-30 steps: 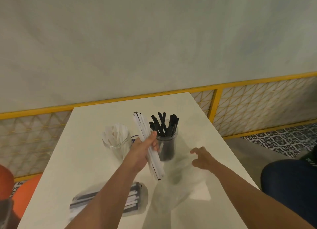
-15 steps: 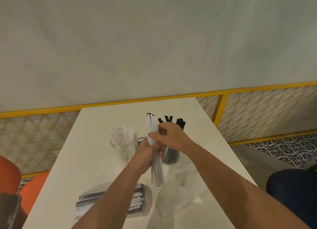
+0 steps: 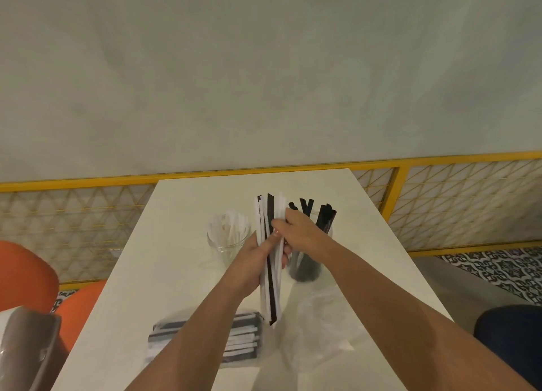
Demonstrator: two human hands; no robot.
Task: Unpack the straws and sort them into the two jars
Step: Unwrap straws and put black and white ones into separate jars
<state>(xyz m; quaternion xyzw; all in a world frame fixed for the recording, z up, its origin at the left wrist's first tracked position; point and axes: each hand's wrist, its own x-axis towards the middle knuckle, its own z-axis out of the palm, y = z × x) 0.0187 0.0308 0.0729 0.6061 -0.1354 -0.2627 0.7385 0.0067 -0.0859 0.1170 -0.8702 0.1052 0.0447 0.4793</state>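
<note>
My left hand [image 3: 258,258] grips a bundle of black and white straws [image 3: 268,214], held nearly upright above the white table [image 3: 176,273]. My right hand [image 3: 296,229] pinches straws near the top of that bundle. Behind on the left stands a clear jar with white straws [image 3: 228,233]. On the right, partly hidden by my right hand, is a jar with black straws [image 3: 311,244]. A pack of black and white straws [image 3: 243,338] lies on the table under my left forearm.
Crumpled clear plastic wrap [image 3: 319,332] lies on the table at the right, below my right forearm. A yellow mesh railing [image 3: 440,203] runs behind the table. Orange seats [image 3: 26,279] are at the left, and a dark blue shape [image 3: 510,338] at the right edge.
My right hand came from the table at the right over to the bundle and now pinches straws at its top. The bundle turned more upright and fanned out.
</note>
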